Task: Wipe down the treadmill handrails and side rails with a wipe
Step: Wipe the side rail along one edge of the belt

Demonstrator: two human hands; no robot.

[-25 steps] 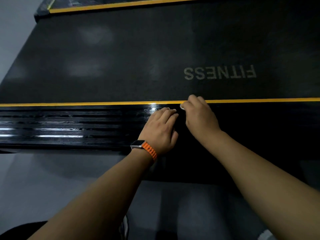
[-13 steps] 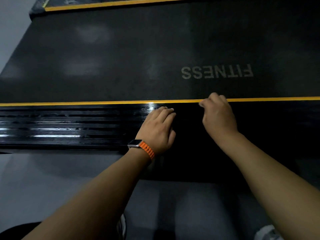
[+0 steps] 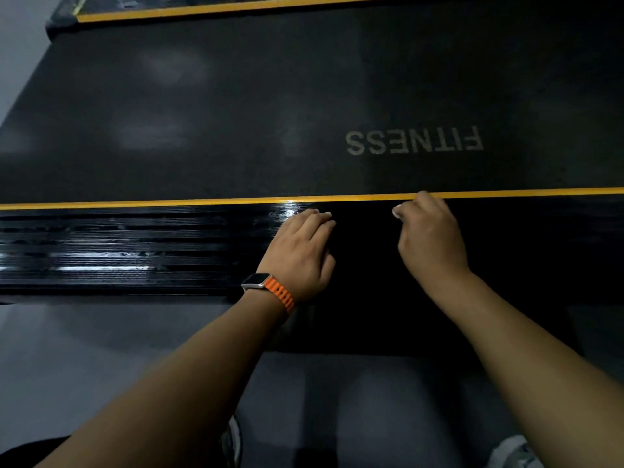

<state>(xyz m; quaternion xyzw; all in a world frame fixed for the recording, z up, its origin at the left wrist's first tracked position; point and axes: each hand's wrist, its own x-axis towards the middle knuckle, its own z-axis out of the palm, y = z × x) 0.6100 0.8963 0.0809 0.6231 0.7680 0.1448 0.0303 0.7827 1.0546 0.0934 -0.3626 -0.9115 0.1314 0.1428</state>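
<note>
Down at the bottom edge we caught the toe of a shoe [image 3: 233,440] on the grey floor [image 3: 101,349], so the person was standing close beside the machine and leaning in. Both bare forearms reached forward. The left hand [image 3: 300,255], with a watch [image 3: 256,282] on an orange strap, lay palm-down on the black side rail [image 3: 135,244]. Its fingers were straight and pressed together, and we judged it a brace for the lean rather than a working hand. Just beside it, apart, the right hand [image 3: 429,238] sat knuckles-up on the same rail. Its fingers were curled under and bunched, apparently pinching the wipe [image 3: 395,213], of which only a pale fleck showed at the fingertips. The rest was hidden, so we could not tell how it was folded. That hand worked the rail's far edge, right against the yellow stripe [image 3: 169,204]. To the left the ribbed rail gleamed, possibly wet. Beyond lay the belt [image 3: 236,113] with its FITNESS lettering [image 3: 415,143], then the far rail's stripe [image 3: 236,6]. No handrails were in view.
</note>
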